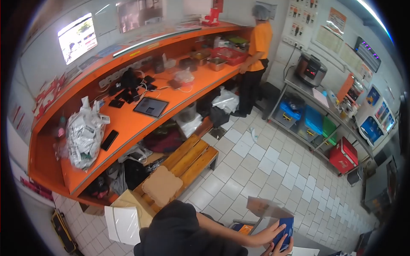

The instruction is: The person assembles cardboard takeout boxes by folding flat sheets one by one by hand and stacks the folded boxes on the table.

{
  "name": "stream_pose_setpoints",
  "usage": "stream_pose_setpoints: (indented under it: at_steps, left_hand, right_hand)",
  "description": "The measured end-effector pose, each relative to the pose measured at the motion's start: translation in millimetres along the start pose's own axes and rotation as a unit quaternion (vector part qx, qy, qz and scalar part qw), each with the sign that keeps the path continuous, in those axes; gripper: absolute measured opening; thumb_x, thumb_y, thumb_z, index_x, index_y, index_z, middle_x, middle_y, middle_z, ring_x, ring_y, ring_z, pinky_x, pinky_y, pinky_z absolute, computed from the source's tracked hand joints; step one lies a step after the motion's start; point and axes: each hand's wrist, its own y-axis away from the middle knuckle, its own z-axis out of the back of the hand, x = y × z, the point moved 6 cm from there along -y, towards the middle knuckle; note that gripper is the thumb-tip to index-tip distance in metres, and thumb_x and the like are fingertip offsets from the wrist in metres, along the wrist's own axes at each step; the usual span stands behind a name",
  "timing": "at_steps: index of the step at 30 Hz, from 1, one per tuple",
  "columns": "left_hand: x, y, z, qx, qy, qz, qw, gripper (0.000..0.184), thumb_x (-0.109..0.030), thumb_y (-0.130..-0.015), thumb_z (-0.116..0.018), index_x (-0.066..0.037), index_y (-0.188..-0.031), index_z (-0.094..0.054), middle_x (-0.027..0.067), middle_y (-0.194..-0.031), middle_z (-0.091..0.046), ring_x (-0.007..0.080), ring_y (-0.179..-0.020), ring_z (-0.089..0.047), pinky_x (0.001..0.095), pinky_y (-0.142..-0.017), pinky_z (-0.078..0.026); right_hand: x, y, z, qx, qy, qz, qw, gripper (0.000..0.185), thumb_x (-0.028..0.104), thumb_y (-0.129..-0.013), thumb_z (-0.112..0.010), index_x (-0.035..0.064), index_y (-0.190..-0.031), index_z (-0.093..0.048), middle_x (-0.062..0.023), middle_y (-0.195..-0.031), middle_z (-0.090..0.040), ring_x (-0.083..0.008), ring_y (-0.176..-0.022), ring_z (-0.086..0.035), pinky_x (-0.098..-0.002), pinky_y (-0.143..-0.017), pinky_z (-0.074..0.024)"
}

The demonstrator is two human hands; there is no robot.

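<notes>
One wide floor of pale tiles (239, 170) spreads through the room, and a long orange counter (130, 132) curves along your left. At the far right stands a metal rack (294, 83) with a cooker on top and coloured bins below; between rack and counter, a co-worker in an orange shirt (260, 45) stands at the counter's far end. Nearer you, a slatted wooden bench (197, 158) carries a flat piece of brown cardboard (162, 185). Your black-clothed shoulder (183, 230) fills the bottom middle, and from it your bare left forearm (230, 232) stretches rightward, sloping slightly down, to the lower right. On the counter sit a bulging white plastic bag (85, 134) and, further along, a dark tablet (151, 106). Just beyond your hands, a brown cardboard flap (267, 208) stands up at a tilt. Your left hand (271, 235) lies against the upper part of a small blue pack (288, 228), its fingers reaching across the face; your right hand (282, 246) supports it lower down, fingers curled against it. Both hands are closed around the pack, which is tilted between them at the lower right, near the flap.
</notes>
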Motion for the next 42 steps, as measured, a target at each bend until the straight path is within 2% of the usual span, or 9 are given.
stream_pose_setpoints:
  at_steps: [2,6,15,28,30,31,34,37,42]
  left_hand:
    - [-5.3,-9.3,11.3,-0.012,-0.018,-0.107,0.994,0.053,-0.04,-0.095,-0.036,-0.011,-0.137,-0.024,0.0058,-0.116,-0.046,0.0104,-0.104,-0.046,0.0266,-0.083,-0.043]
    - [-13.3,-7.9,21.9,0.023,0.123,-0.021,0.992,0.051,-0.04,-0.094,-0.038,-0.013,-0.136,-0.024,0.0054,-0.116,-0.046,0.0117,-0.105,-0.045,0.0269,-0.078,-0.045]
    - [-3.3,-17.7,23.7,0.005,0.139,0.004,0.99,0.051,-0.036,-0.094,-0.04,-0.015,-0.136,-0.021,0.0019,-0.118,-0.042,0.0101,-0.096,-0.047,0.0231,-0.075,-0.046]
    - [-2.1,-11.2,2.9,0.025,0.038,0.002,0.999,0.049,-0.037,-0.096,-0.033,-0.012,-0.137,-0.02,0.0089,-0.125,-0.04,0.0159,-0.109,-0.045,0.0296,-0.089,-0.039]
    - [3.1,-12.4,2.8,0.05,0.046,0.027,0.997,0.052,-0.043,-0.095,-0.033,-0.021,-0.139,-0.018,0.0016,-0.112,-0.044,0.0092,-0.093,-0.047,0.0205,-0.054,-0.044]
    - [2.1,-10.1,2.7,0.049,0.047,0.029,0.997,0.052,-0.043,-0.095,-0.033,-0.021,-0.139,-0.018,0.0016,-0.112,-0.044,0.0092,-0.093,-0.047,0.0205,-0.054,-0.044]
    - [-8.7,-4.2,-3.8,0.13,0.101,0.016,0.986,0.054,-0.041,-0.094,-0.04,-0.018,-0.139,-0.02,0.0016,-0.112,-0.045,0.0095,-0.094,-0.048,0.0225,-0.063,-0.047]
    - [-14.8,-0.6,0.3,0.176,0.083,0.071,0.978,0.055,-0.036,-0.09,-0.051,-0.012,-0.135,-0.03,0.0047,-0.114,-0.047,0.0124,-0.105,-0.049,0.0309,-0.091,-0.041]
    - [-13.9,-3.5,14.4,0.145,0.022,0.101,0.984,0.047,-0.031,-0.091,-0.051,-0.01,-0.13,-0.035,0.0045,-0.116,-0.048,0.0124,-0.104,-0.05,0.0274,-0.084,-0.045]
  right_hand:
    - [10.6,-8.9,-0.6,0.014,-0.015,0.019,1.0,0.037,0.02,-0.082,-0.06,0.0116,-0.118,-0.058,-0.0212,-0.116,-0.045,-0.0373,-0.105,-0.044,-0.0454,-0.088,-0.0374]
    - [17.2,-9.4,-12.7,0.06,0.001,0.109,0.992,0.034,0.016,-0.08,-0.062,0.0112,-0.113,-0.062,-0.0148,-0.117,-0.048,-0.0352,-0.107,-0.044,-0.0441,-0.09,-0.0381]
    - [28.8,-14.8,-12.2,0.07,0.038,0.185,0.979,0.033,0.008,-0.078,-0.063,0.0089,-0.11,-0.062,-0.0089,-0.113,-0.058,-0.033,-0.104,-0.049,-0.048,-0.092,-0.0352]
    - [10.4,-7.4,-5.4,0.037,0.03,0.107,0.993,0.028,0.002,-0.08,-0.059,0.0058,-0.108,-0.063,-0.0088,-0.11,-0.061,-0.0295,-0.101,-0.053,-0.0472,-0.092,-0.0347]
    - [9.0,-6.0,-5.7,0.036,0.025,0.071,0.997,0.029,0.001,-0.08,-0.059,0.0053,-0.107,-0.063,-0.0079,-0.111,-0.06,-0.0319,-0.1,-0.052,-0.0452,-0.09,-0.037]
    - [6.3,-4.2,-5.5,0.038,0.025,0.07,0.997,0.029,0.001,-0.08,-0.059,0.0053,-0.107,-0.063,-0.0079,-0.111,-0.06,-0.0319,-0.1,-0.052,-0.0452,-0.09,-0.037]
    - [1.0,0.6,1.6,0.0,0.007,0.09,0.996,0.03,0.004,-0.075,-0.066,0.0047,-0.106,-0.063,-0.0106,-0.11,-0.059,-0.034,-0.101,-0.051,-0.0441,-0.088,-0.0399]
    - [-6.5,4.0,16.5,-0.099,-0.016,0.051,0.994,0.037,0.007,-0.068,-0.074,0.0036,-0.103,-0.062,-0.014,-0.107,-0.058,-0.0349,-0.1,-0.052,-0.0443,-0.085,-0.0425]
    - [-6.5,7.2,13.6,-0.007,-0.014,0.108,0.994,0.042,0.008,-0.062,-0.079,0.0013,-0.1,-0.062,-0.0144,-0.104,-0.057,-0.0362,-0.1,-0.053,-0.0435,-0.086,-0.0444]
